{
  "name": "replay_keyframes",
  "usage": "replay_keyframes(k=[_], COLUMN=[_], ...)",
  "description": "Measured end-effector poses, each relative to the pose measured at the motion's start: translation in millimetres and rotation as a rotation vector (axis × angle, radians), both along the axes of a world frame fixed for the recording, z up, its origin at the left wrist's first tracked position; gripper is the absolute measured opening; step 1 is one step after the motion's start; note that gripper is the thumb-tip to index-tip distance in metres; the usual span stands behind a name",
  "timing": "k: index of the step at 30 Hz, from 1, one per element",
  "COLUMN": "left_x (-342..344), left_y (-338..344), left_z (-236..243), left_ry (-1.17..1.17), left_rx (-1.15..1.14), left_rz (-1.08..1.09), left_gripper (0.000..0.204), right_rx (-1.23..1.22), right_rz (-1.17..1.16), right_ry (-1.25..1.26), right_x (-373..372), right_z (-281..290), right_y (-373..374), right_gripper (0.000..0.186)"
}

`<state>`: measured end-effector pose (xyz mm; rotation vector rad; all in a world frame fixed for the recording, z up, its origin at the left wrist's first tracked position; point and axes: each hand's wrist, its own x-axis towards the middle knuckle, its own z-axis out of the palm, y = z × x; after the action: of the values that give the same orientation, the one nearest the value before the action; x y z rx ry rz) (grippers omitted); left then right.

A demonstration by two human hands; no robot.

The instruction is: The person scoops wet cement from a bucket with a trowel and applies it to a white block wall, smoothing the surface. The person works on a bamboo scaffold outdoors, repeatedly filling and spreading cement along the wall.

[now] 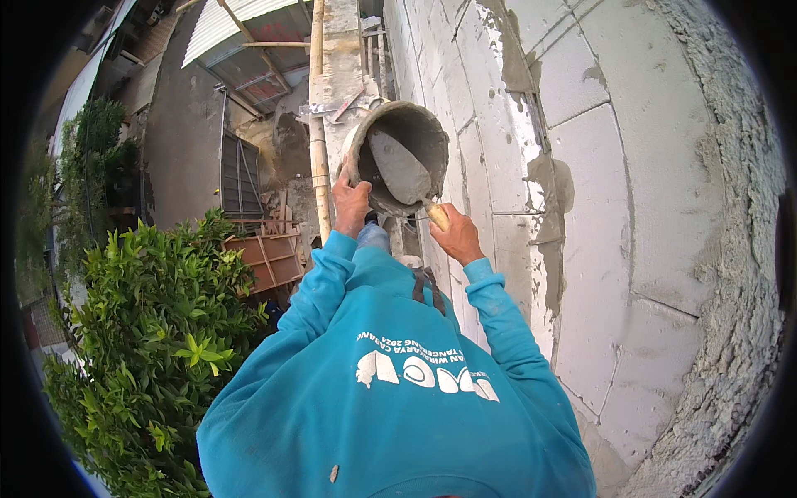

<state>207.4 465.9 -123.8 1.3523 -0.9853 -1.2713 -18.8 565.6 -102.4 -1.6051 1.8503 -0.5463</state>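
Foliage (149, 340) crowds the left; a bamboo pole (318, 149) and pale block wall (591, 191) flank the mortar-caked bucket (422, 131). Left hand (352, 203) clamps the bucket's rim; right hand (459, 238) grips the trowel (398, 168), its grey-smeared blade inside.

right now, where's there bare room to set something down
Beyond the thin red and silvery tools, the narrow, cement-stained grey ledge looks mostly bare between the tan bamboo pole and pale ladder-like bars. The round, mortar-smeared bucket is crowded: grey metal trowel inside, left hand at its rim, right hand on the wooden handle.
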Motion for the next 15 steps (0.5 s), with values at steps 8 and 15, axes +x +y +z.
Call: replay_keyframes(k=[8, 15], left_x=[54, 123], left_y=[22, 55], left_z=[-42, -76], left_ry=[0.077, -0.042], left_rx=[0.129, 0.208], left_rz=[0.264, 0.523], left_gripper=[0.057, 0.059], right_rx=[0.028, 0.231], right_rz=[0.139, 0.231], right_ry=[0.035, -0.417], right_x=[57, 68], right_z=[-20, -36], right_y=[-10, -17], right_gripper=[0.042, 0.039])
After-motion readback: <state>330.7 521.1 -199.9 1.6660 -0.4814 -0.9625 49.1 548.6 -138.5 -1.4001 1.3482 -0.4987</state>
